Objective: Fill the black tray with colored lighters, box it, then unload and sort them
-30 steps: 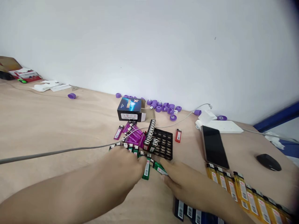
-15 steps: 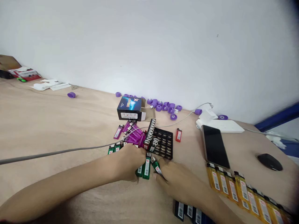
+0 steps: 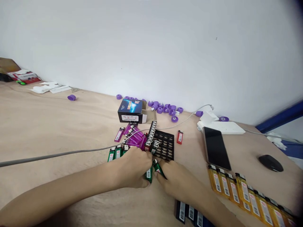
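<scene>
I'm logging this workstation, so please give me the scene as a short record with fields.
Left hand: partly covers a second green lighter; grip hidden
Right hand: holds a green lighter, tilted, metal end away from the person
Black tray: beyond the hands, lighters standing along its left side
Purple lighters: loosely piled left of the tray
Red lighter: lying right of the tray
Yellow lighters: at right, nearer than the phone
Box: black and blue, behind the purple lighters
</scene>
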